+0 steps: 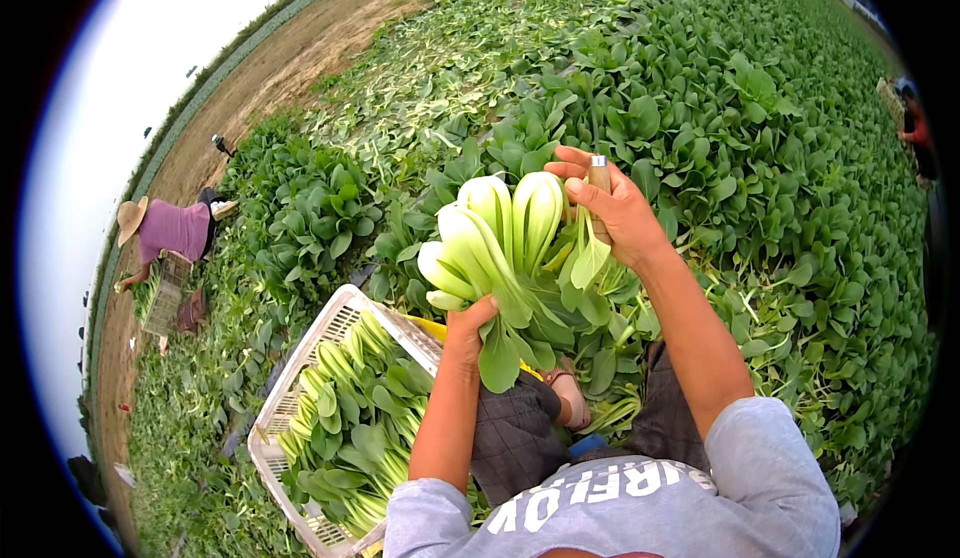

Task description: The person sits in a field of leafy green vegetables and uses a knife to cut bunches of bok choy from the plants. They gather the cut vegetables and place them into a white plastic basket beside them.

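My left hand point(471, 319) grips several heads of bok choy point(480, 235) by their leaves, pale bases pointing up and away. Beside them, my right hand point(616, 213) is closed around the wooden handle of a knife point(598, 174). The dark, thin blade rises from a metal collar and partly blends into the plants behind. A loose leaf point(590, 264) hangs at the right palm, and the thumb and fingertips are near the rightmost base. Whether they touch it, I cannot tell.
A white plastic crate point(271, 408) holding layered bok choy stands at my left. Standing bok choy plants point(720, 145) spread ahead and right, with cut leaves point(442, 85) beyond. At far left, a person in a straw hat point(176, 228) bends by another crate point(166, 295).
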Demonstrator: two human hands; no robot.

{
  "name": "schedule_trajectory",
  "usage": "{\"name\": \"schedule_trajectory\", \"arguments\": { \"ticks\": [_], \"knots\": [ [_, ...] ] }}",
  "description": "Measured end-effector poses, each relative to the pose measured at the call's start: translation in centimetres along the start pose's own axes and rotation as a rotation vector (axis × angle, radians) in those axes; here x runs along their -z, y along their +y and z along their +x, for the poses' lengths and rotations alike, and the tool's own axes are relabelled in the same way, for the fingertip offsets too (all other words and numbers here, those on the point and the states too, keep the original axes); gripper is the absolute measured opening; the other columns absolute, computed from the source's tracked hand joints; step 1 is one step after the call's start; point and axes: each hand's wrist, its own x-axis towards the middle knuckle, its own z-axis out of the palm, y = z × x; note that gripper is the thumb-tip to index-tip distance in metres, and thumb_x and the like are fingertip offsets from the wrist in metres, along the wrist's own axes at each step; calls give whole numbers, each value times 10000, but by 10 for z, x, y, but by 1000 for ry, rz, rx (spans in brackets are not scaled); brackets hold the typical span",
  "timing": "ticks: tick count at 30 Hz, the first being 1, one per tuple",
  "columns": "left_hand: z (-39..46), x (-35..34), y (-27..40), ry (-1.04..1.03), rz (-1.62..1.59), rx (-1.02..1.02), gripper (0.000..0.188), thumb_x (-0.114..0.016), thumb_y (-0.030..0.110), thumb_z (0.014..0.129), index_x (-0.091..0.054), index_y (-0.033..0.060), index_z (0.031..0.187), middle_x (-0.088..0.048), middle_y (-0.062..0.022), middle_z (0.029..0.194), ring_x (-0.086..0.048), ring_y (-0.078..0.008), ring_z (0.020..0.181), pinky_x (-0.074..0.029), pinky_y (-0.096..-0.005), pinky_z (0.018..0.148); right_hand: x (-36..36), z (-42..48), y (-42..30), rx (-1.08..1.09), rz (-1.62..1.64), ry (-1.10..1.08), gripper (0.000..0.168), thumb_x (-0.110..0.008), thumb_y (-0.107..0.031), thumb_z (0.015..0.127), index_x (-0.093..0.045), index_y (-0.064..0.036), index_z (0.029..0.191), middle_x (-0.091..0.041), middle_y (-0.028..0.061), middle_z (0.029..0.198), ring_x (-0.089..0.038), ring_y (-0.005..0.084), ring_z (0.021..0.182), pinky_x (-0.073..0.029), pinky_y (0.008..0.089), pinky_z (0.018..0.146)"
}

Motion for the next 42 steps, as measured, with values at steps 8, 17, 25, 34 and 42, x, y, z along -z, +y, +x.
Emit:
{"name": "schedule_trajectory", "arguments": {
  "ticks": [8, 17, 25, 34, 42],
  "knots": [
    [-7, 6, 3, -138, 5, 68, 554, -648, 84, 678, -504, -43, 1198, -629, -134, 1026, -642, -231, 850, -543, -354, 748, 6, 0, -12, -106, -182, -4, 341, -648, -262, 878, -584, -26, 1116, -601, -5, 845, -543, 69, 698, -448, 225, 595],
    [-10, 6, 7, -74, 132, 31, 554, -634, 36, 666, -510, -19, 1204, -611, -114, 1067, -623, -224, 891, -520, -346, 786, 20, 0, -13, -265, -240, -226, 372, -651, -264, 864, -594, -58, 1169, -569, -35, 751, -497, 41, 589, -397, 194, 513],
    [-2, 11, 2, -34, 265, -95, 512, -661, -10, 699, -520, -4, 1191, -615, -79, 1053, -608, -185, 917, -494, -318, 806, 27, 10, -7, 94, -1104, 136, 201, -643, -238, 825, -625, -77, 943, -592, 42, 765, -562, 195, 644, -446, 326, 568],
    [-5, 14, 1, -40, 348, -60, 526, -638, -37, 679, -523, -26, 1192, -610, -112, 1091, -623, -234, 934, -520, -359, 807, 22, 8, -16, -192, -641, -107, 283, -669, -234, 834, -655, -39, 1038, -622, -12, 817, -537, 65, 719, -447, 242, 660],
    [-7, 10, -1, -96, 380, -11, 557, -625, -38, 674, -497, -34, 1217, -600, -120, 1113, -616, -230, 949, -512, -349, 813, 14, 3, -18, -245, -637, -124, 151, -638, -157, 834, -639, -16, 889, -620, -2, 807, -524, 70, 705, -449, 260, 653]
  ]
}}
